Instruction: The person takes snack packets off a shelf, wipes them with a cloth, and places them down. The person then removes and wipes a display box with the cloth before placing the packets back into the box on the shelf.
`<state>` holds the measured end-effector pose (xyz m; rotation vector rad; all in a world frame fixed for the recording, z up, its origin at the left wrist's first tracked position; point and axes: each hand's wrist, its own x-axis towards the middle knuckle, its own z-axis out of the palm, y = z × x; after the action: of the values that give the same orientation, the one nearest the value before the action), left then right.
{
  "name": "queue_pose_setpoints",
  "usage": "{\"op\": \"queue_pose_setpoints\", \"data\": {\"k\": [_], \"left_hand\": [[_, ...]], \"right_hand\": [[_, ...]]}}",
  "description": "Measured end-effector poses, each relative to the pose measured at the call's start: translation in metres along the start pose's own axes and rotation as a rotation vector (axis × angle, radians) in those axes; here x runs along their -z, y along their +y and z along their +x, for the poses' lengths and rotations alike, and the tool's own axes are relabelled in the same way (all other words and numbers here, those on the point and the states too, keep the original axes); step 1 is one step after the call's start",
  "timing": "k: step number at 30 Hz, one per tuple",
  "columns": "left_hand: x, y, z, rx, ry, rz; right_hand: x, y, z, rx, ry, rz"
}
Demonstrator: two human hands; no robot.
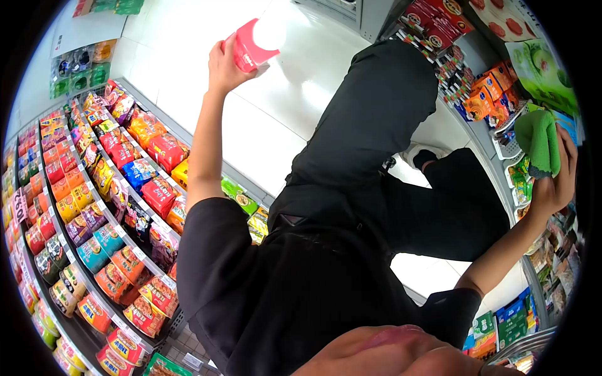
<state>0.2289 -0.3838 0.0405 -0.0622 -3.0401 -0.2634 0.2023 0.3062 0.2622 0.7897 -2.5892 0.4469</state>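
Observation:
At the upper left, my left hand (226, 69) grips a pink container (249, 55) by its side, fingers wrapped round it. The container has pale printing and a bright white round end, and is held above the white floor. Far to the right, my right hand (563, 169) is closed on a folded green cloth (538, 141) with a dark grey edge. This cloth is close to the shelf of packaged goods on the right. Part of the right hand's fingers are hidden behind the cloth.
Tiered shelves (119, 229) on the left hold cup noodles (128, 263) and bagged noodles (166, 150). On the right are orange packs (492, 94), white baskets (506, 147) and other packets. My bent legs (370, 106) in black trousers lie between the shelves, over the tiled floor (301, 37).

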Motion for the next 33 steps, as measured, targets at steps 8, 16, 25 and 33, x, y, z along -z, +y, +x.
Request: {"op": "queue_pose_setpoints", "data": {"k": [8, 16, 25, 33], "left_hand": [[-0.034, 0.065, 0.057, -0.326, -0.55, 1.004], [0.005, 0.169, 0.115, -0.092, -0.991, 0.961], [0.011, 0.166, 0.131, -0.122, -0.848, 0.886], [0.016, 0.132, 0.123, -0.029, -0.724, 0.956]], "right_hand": [[-0.001, 0.002, -0.004, -0.008, 0.041, 0.017], [-0.003, 0.021, -0.017, -0.057, 0.057, 0.077], [-0.008, 0.01, -0.024, -0.147, 0.123, 0.107], [-0.009, 0.01, -0.022, -0.149, 0.107, 0.098]]}}
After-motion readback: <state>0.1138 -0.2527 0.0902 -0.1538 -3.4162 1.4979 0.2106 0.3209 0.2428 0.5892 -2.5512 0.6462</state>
